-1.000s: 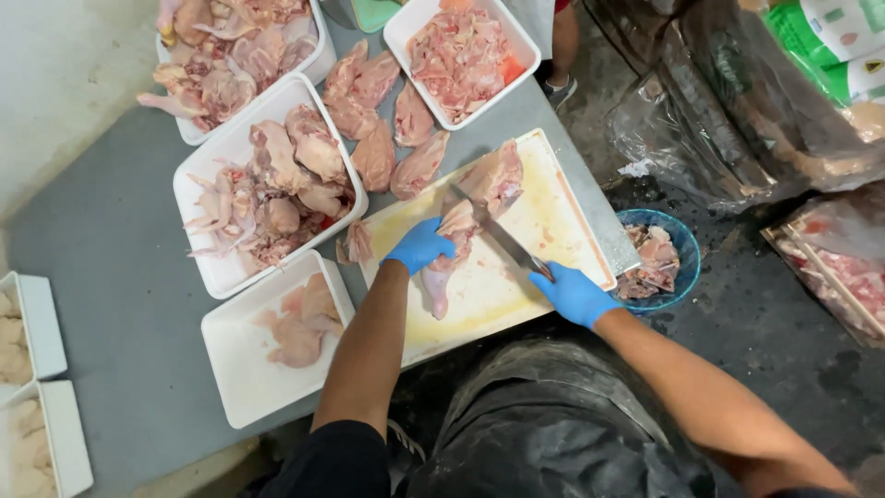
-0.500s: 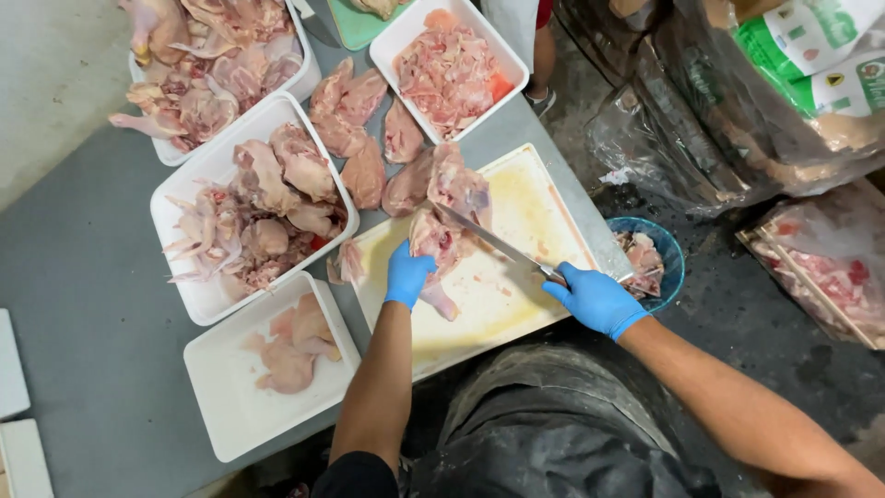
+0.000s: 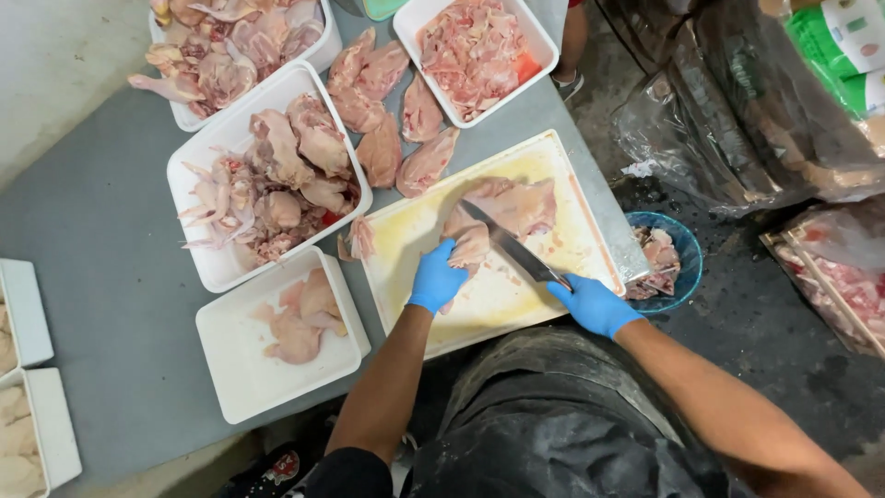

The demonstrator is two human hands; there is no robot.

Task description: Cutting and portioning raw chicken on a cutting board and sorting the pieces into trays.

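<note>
Since half a sec ago the knife (image 3: 512, 247) blade has swung down across the chicken piece (image 3: 502, 212), w/ the left hand (image 3: 436, 278) shifted to its near end. Left hand, blue glove, is curled over the meat, pressing it onto the yellowish cutting board (image 3: 498, 295) at the worktop (image 3: 101, 277) right edge. Right hand (image 3: 593, 304), also gloved, is closed round the knife handle; blade tip prob. on the meat, hard to tell. Blue bowl (image 3: 687, 254) of scraps sits just beside the board, off the edge. White tray (image 3: 230, 369) w/ cut pieces near the worktop front edge.
</note>
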